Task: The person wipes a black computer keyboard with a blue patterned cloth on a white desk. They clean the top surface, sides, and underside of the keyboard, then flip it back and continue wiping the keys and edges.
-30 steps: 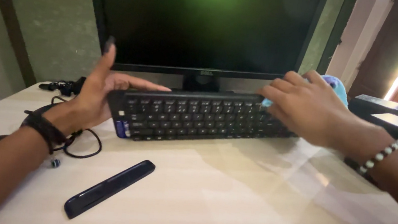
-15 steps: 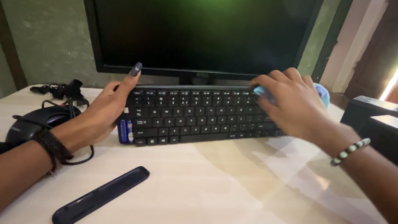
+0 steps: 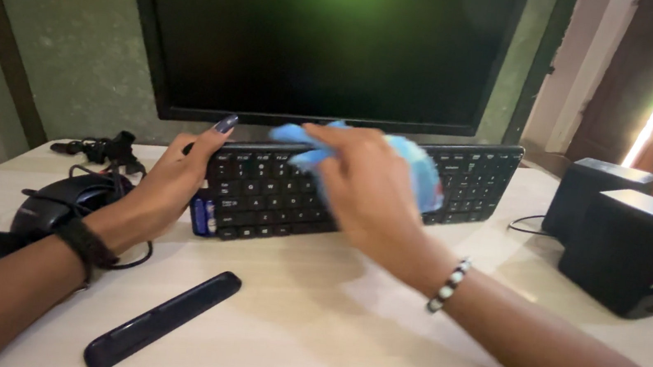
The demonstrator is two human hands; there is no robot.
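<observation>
While my right hand (image 3: pixel 363 188) was closed on a blue cloth (image 3: pixel 419 170) over the middle keys, the keyboard (image 3: pixel 359 187) ran left to right beneath it, tilted up before the monitor (image 3: pixel 328 38); my left hand (image 3: pixel 178 178), open, braced its left end.

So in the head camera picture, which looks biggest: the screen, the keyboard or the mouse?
1. Screen, biggest by far.
2. Keyboard, long and thin, partly hidden by the right hand.
3. Mouse, smallest, though it sits nearer the camera.
</observation>
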